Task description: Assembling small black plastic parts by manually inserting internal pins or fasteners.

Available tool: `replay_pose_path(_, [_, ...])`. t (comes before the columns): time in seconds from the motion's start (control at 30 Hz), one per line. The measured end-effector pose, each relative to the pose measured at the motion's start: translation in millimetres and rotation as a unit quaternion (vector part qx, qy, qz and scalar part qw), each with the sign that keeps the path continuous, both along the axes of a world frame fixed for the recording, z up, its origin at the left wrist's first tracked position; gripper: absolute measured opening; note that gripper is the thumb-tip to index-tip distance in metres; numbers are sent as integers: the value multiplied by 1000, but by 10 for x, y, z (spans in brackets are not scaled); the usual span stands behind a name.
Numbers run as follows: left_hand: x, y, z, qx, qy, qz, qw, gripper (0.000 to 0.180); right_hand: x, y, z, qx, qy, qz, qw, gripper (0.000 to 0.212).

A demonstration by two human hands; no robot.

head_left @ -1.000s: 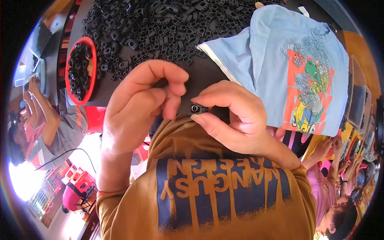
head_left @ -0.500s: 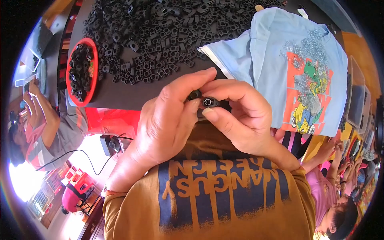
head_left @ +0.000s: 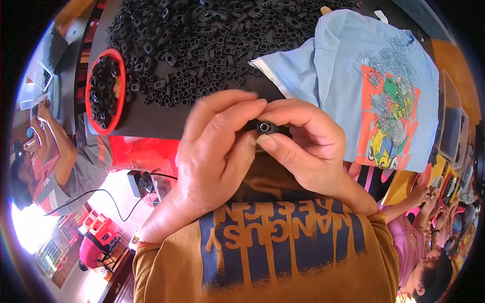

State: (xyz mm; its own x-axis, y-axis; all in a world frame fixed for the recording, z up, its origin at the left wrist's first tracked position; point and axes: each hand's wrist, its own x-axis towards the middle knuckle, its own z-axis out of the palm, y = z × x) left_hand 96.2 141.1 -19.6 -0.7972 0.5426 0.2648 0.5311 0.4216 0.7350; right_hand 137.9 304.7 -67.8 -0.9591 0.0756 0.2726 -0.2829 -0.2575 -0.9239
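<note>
Between thumb and forefinger, my right hand (head_left: 314, 144) pinches a small black plastic cord lock part (head_left: 273, 128). Its end faces up, and a shiny metal ring, like the top of a spring, shows in its round opening. Close against its left side is my left hand (head_left: 214, 146), fingers curved and thumb bent inward, the upper fingers slightly blurred. Something dark shows between those fingertips, too hidden to make out. Beyond both hands, loose black plastic parts (head_left: 202, 60) are heaped on the dark table (head_left: 156, 118).
A red-rimmed basket (head_left: 121, 96) of black parts stands at the left. On the right, a light blue T-shirt (head_left: 333, 70) bears a scatter of small coil springs (head_left: 391, 58). A black cable (head_left: 113, 204) runs below left. People sit at both sides.
My left hand's fingers have shifted closer to the part in my right hand. The dark piece seen at the left fingertips earlier is now mostly hidden. My right hand has hardly moved.
</note>
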Motion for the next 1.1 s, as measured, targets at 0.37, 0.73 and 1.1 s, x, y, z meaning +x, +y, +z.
replay_pose_path(0.37, [-78, -26, 124, -6, -7, -23, 1000, 34, 8, -1, 14, 9, -17, 2, 1000, 21])
replay_pose_path(0.73, [-52, -54, 97, -20, 42, 16, 999, 26, 60, -54, 51, -39, -84, 1, 996, 20])
replay_pose_path(1.1, [-57, -17, 158, 155, -287, 21, 945, 17, -15, -19, 34, 80, 13, -16, 997, 18])
